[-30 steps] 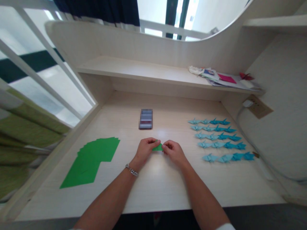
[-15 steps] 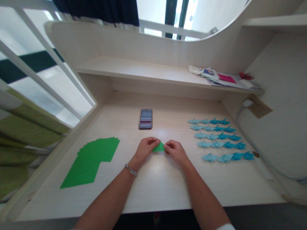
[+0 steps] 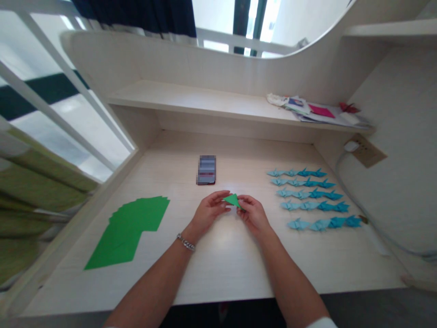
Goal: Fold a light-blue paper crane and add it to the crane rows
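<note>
A small green paper point(image 3: 232, 199), folded into a triangle, is raised a little over the middle of the desk. My right hand point(image 3: 251, 213) pinches it at its right corner between thumb and fingers. On the other side, my left hand point(image 3: 210, 209) has its thumb and fingers parted, with the left tip of the triangle close to its fingertips. Whether those fingertips touch the paper is hard to make out. A fanned stack of green paper sheets point(image 3: 126, 232) lies flat to the left of my left forearm.
Several rows of blue folded paper cranes point(image 3: 309, 194) stand on the right of the desk point(image 3: 225, 264). A phone point(image 3: 206, 170) lies behind my hands. Papers point(image 3: 319, 110) rest on the shelf point(image 3: 191, 101) above. A cable point(image 3: 362, 209) runs down the right wall from a socket point(image 3: 367, 150).
The folded green paper has been lifted and turned so that its triangular face shows. My left fingers have loosened and spread, while my right hand keeps hold of it.
</note>
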A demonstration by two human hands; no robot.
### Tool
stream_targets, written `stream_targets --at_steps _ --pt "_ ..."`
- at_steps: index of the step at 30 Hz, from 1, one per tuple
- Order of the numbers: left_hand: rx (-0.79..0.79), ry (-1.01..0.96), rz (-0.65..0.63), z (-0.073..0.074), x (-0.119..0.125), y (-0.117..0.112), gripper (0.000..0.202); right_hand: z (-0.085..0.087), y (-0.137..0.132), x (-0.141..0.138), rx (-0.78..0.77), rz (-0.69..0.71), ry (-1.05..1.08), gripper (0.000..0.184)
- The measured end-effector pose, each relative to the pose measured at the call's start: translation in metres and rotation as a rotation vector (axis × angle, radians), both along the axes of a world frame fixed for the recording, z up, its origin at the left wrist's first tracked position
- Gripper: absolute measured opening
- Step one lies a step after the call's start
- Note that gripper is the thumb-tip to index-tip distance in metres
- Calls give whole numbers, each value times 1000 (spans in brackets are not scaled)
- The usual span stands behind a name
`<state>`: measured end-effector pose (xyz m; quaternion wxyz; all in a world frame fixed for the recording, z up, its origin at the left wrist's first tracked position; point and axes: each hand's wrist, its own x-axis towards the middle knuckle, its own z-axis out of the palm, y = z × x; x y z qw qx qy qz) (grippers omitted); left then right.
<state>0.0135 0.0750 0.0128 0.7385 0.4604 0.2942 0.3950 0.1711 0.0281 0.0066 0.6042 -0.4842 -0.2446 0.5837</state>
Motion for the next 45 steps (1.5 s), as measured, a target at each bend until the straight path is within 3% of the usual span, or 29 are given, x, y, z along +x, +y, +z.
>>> stream_targets --at_steps 5,10,13,21,28,36,45 --pt "117 146 53 -4 6 0 47 1 -3 -4 3 105 29 30" --pt "112 201 100 -6 5 4 46 0 -4 -5 63 194 -180 37" --pt "120 207 93 -7 3 4 46 -1 -4 -5 78 212 -272 39" --pt "126 213 99 -5 3 3 48 1 -3 -5 43 220 -270 40" --pt "214 239 89 -3 3 2 43 -5 -3 -8 19 188 -279 40" --pt "436 356 110 -8 3 -4 40 0 -11 -9 154 111 -922 23" --pt "683 419 82 3 5 -12 35 -3 -6 -14 119 -86 -934 17"
